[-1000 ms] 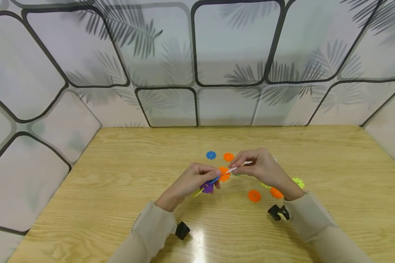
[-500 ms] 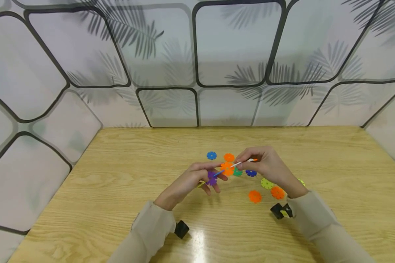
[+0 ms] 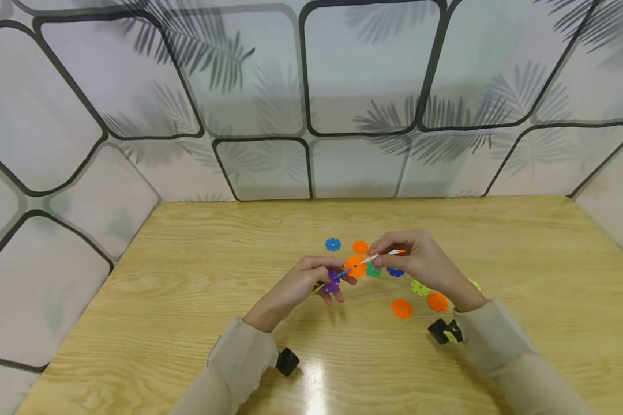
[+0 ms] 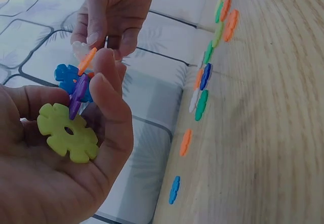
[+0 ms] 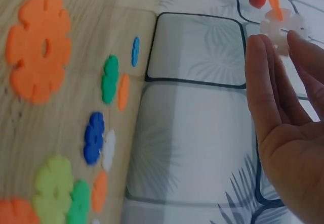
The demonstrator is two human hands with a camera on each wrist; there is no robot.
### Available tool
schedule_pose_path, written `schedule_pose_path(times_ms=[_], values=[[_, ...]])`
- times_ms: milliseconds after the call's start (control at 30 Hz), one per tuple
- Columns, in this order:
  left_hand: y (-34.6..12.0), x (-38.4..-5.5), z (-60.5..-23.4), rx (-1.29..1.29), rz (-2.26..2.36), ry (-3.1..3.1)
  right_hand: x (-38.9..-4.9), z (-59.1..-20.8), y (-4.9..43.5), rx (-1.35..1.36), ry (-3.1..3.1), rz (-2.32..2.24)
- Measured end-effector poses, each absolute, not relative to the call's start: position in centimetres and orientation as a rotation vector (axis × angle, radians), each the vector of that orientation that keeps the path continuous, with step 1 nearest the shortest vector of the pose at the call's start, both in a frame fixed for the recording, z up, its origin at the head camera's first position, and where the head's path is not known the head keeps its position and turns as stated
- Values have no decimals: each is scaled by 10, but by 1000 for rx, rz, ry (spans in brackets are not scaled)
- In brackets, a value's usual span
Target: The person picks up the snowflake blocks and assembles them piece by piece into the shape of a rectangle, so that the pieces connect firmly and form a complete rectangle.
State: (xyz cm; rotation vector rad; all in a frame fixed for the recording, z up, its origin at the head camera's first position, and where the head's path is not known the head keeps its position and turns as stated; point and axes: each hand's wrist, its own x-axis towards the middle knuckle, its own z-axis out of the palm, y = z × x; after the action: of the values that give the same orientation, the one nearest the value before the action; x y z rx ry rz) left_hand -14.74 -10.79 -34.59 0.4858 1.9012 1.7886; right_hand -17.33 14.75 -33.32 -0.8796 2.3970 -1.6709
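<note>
Spanning the hands, a chain (image 3: 341,274) of notched discs slants from a yellow disc (image 4: 58,140) to a white disc (image 5: 283,28) above the tabletop (image 3: 213,259). Just left of the orange disc (image 3: 358,271) and nearer to it, the left hand (image 3: 302,283) grasps the chain, fingers curled about the yellow disc and purple disc (image 3: 333,285); to its right, the right hand (image 3: 420,262) pinches the white disc. Whether white disc and orange disc interlock or merely touch cannot be told; the right wrist view crops the chain.
</note>
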Motion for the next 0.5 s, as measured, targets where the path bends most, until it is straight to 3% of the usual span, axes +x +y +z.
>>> schedule_pose_path(times_ms=[233, 500], values=[[-112, -147, -342, 440, 1807, 1923, -172, -327, 168, -905, 2554, -1561], [-112, -145, -342, 433, 1838, 1924, -167, -342, 179, -1097, 2542, -1043]])
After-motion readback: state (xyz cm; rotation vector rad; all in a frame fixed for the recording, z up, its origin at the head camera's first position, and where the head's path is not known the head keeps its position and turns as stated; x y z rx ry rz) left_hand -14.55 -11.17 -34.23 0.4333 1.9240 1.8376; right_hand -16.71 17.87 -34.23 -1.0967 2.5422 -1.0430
